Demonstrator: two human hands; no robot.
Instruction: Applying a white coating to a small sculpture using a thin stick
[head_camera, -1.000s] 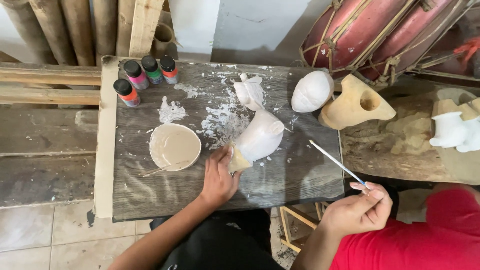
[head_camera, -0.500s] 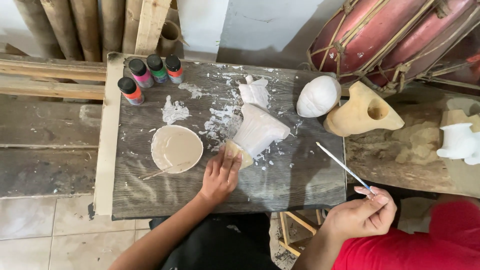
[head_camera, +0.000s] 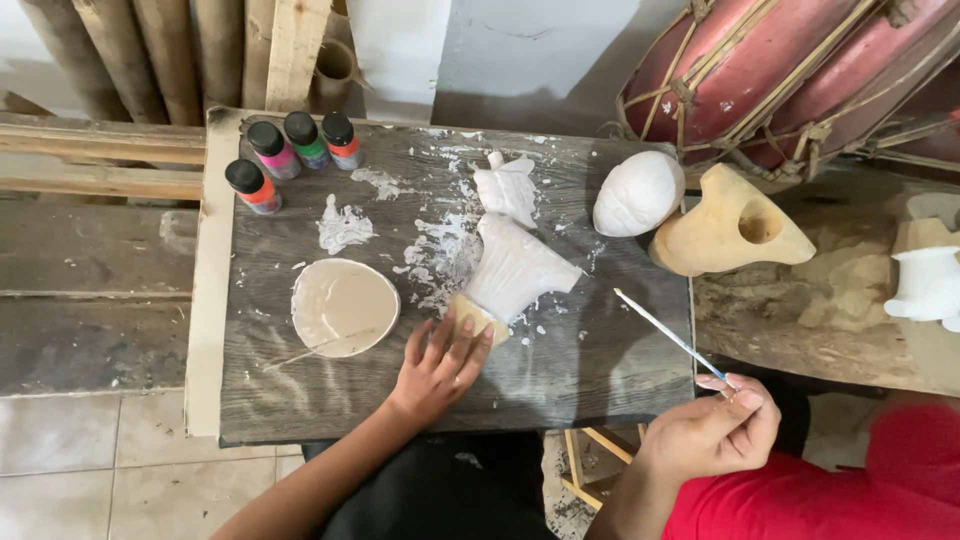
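Steadying the white-coated carving mid-board, the left hand lies flat with fingers spread at its bare wooden base. The right hand pinches a thin brush off the board's near right corner; only that base looks left to coat.

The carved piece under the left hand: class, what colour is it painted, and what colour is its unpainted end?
The carved piece is white, with a bare tan wooden end by the left hand; head view.

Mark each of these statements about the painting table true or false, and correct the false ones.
1. The right hand holds a thin brush. True.
2. The left hand rests on the bowl. False: it touches the bare wooden base of the white-painted carving.
3. Four paint bottles stand at the board's far left corner. True.
4. The brush tip is dipped in the bowl. False: it hangs over the board, away from the bowl.
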